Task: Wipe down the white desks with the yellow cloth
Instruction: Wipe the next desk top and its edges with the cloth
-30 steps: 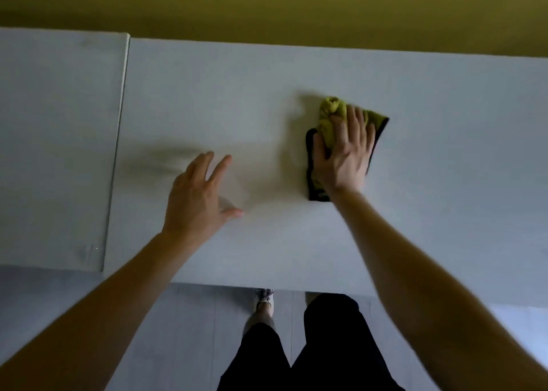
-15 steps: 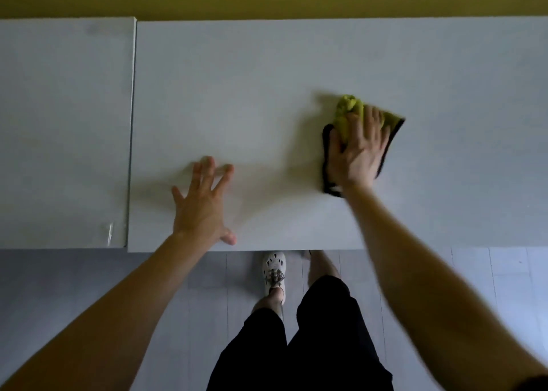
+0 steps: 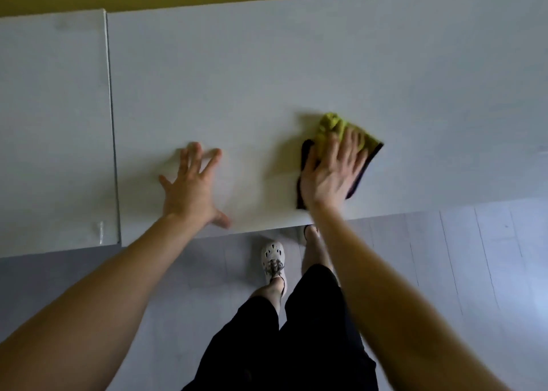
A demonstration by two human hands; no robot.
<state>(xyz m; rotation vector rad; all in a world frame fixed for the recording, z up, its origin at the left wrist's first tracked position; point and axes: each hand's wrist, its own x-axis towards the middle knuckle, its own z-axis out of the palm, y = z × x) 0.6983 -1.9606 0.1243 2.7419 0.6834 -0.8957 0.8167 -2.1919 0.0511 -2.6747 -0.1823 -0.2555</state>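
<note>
Two white counters pushed together, viewed from above: wider right counter (image 3: 296, 64) and narrower left counter (image 3: 53, 123), a thin seam (image 3: 112, 129) between. Right hand (image 3: 329, 177) flat on the yellow cloth (image 3: 332, 123), fingers straight and close together, pressing rather than gripping; slightly blurred. Cloth on the right counter, near its front edge, dark-bordered near corner almost at the lip, far end bunched into a lump beyond the fingertips. Left hand (image 3: 189, 191) spread wide, palm down on the same counter, holding nothing, thumb close to the front edge. Grey floor (image 3: 474, 257) and one white shoe (image 3: 273, 257) below. Likely risks: with no grip on it, cloth dragged over the lip and dropped to the floor by a stroke toward the body; bunched end riding up, leaving unwiped streaks; bracing palm printing fresh marks on the surface; left counter skipped altogether.
</note>
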